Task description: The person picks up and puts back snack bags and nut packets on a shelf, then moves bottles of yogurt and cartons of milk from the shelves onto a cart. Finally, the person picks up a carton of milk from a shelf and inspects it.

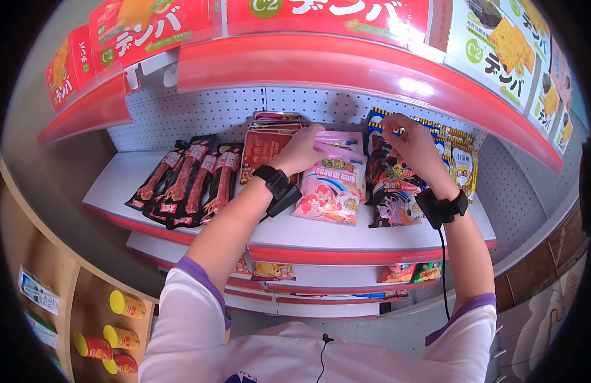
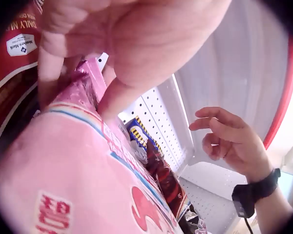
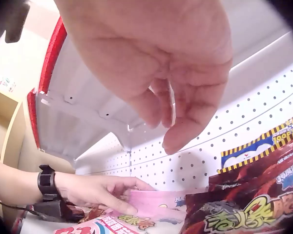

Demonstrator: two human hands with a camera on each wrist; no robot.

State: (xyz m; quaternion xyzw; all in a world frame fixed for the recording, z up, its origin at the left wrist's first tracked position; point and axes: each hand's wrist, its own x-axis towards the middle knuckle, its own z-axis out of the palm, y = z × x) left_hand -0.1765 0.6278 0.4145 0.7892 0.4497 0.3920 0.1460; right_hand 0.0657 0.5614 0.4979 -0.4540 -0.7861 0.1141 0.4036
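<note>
My left hand (image 1: 300,152) is at the top edge of a pink snack bag (image 1: 327,199) standing on the middle shelf. In the left wrist view the thumb and fingers pinch the bag's crimped pink top (image 2: 91,78). Another pink bag (image 1: 346,139) shows just behind it. My right hand (image 1: 415,145) is raised over the dark snack bags (image 1: 394,195) to the right, its fingers loosely bent and nothing between them. From the right wrist, that hand (image 3: 161,63) hangs above the bag tops, apart from them.
Black packs of meat sticks (image 1: 192,185) lie at the shelf's left, beside red packs (image 1: 260,153). Yellow-and-blue bags (image 1: 463,159) stand at the right. An upper shelf with a red edge strip (image 1: 308,57) overhangs both hands; a perforated back panel (image 1: 212,105) closes the rear.
</note>
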